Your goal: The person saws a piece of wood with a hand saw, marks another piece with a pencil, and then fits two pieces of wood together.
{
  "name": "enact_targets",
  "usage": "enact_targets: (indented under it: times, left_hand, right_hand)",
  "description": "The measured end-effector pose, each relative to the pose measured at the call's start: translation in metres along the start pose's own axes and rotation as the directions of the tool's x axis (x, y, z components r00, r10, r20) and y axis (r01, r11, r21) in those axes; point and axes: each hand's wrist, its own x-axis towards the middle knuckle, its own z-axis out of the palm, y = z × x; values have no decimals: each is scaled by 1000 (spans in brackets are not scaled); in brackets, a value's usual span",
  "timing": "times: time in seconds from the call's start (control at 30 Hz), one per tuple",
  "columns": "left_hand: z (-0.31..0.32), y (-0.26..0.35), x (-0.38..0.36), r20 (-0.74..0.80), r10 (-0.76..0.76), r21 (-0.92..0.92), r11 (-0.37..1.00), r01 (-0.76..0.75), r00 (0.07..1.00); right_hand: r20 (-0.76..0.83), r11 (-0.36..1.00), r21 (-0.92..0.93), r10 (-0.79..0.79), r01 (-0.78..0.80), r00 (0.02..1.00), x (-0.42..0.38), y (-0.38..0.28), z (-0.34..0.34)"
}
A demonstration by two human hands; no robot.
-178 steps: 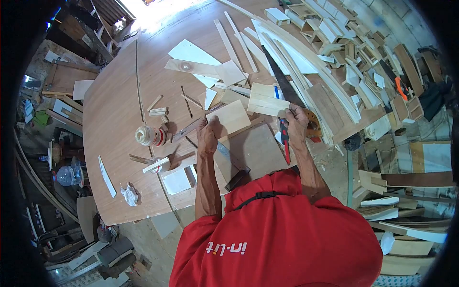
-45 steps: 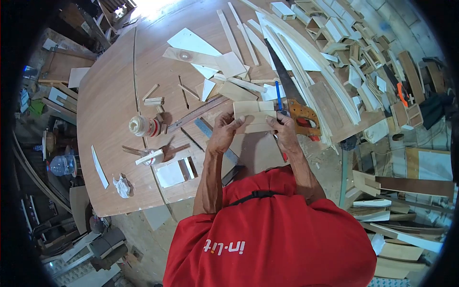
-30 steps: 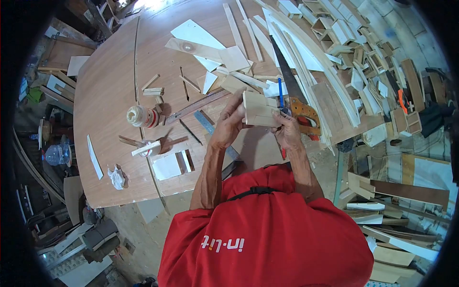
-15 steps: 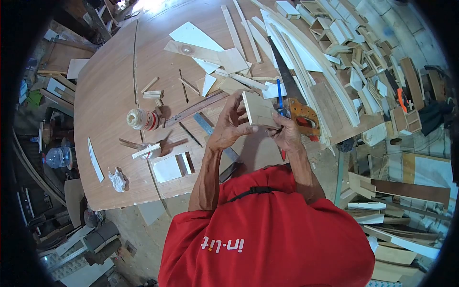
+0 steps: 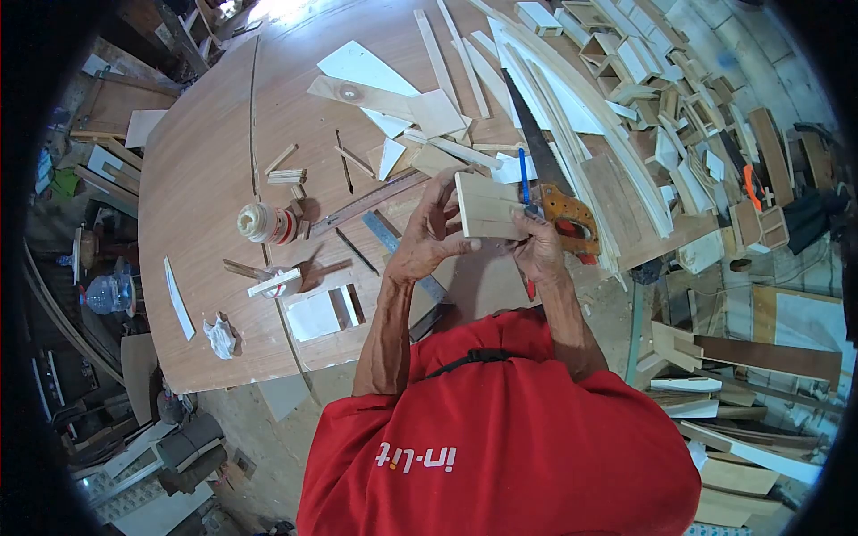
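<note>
A small pale wooden board (image 5: pixel 490 207) is held up over the near edge of the table, with a thin line running across its face. My left hand (image 5: pixel 431 234) grips its left end, thumb low in front and fingers partly behind. At the right end, my right hand (image 5: pixel 538 250) closes on the board with thumb and fingers. Just beyond the right hand lies a handsaw, its wooden handle (image 5: pixel 570 223) partly beside a slim blue tool (image 5: pixel 524 179). A grey metal bar (image 5: pixel 382 232) lies left of my left hand.
Wood offcuts (image 5: pixel 433 113) and long strips (image 5: pixel 572 134) cover the far right side. To the left stand an open jar (image 5: pixel 259 223), a small white-topped wooden piece (image 5: pixel 315 314) and a crumpled white cloth or paper (image 5: pixel 219 336). Small wooden boxes (image 5: pixel 635 62) are piled by the wall.
The board has tilted so that its broad face turns more toward me and the line on it shows more plainly. Both hands keep nearly the same place.
</note>
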Motion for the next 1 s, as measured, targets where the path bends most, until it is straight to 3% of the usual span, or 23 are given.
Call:
enact_targets:
  times: [0.03,0.1,0.17,0.23,0.3,0.33,0.43,0.57,0.63,0.77,0.83,0.93,1.0]
  left_hand:
    - [0,-1,-1,4,38,3,999,-39,999]
    - [-1,-2,-3,-31,17,-59,998,-18,999]
    - [-2,-2,-3,-62,-8,-124,992,0,998]
    - [-2,3,-2,-123,-179,40,982,185,976]
    - [-4,0,-2,-175,-173,110,975,193,969]
    - [-4,-2,-2,-223,-164,180,962,206,961]
    - [2,2,-5,-253,-152,154,969,195,955]
    - [-3,-9,-6,-219,-107,178,973,147,970]
    - [1,-10,-6,-264,-74,106,989,105,962]
    - [7,-5,-4,-283,-126,187,965,184,951]
    - [19,-16,-2,-496,97,226,974,20,863]
    - [20,-32,1,-586,186,282,959,-17,789]
    - [25,-34,1,-597,214,288,957,-42,773]
  right_hand:
    - [0,1000,1,1,-1,1000,-1,-2,1]
    - [59,967,-212,-133,142,989,-5,-9,3]
    - [90,936,-273,-206,223,974,-9,-15,11]
    - [131,894,-330,-273,302,953,-10,-15,13]
    - [205,710,-559,-383,429,901,-9,-15,10]
    - [204,709,-558,-385,430,900,-10,-15,10]
    - [203,730,-527,-389,435,899,-12,-15,9]
    - [223,727,-529,-379,438,898,-11,-12,2]
    - [224,726,-524,-387,445,894,-11,-12,1]
    - [218,675,-588,-399,446,891,-14,-14,7]
    - [201,663,-618,-386,422,900,-17,-13,13]
    - [193,660,-608,-416,441,889,-18,-7,26]
    - [211,616,-566,-534,548,819,-19,-4,35]
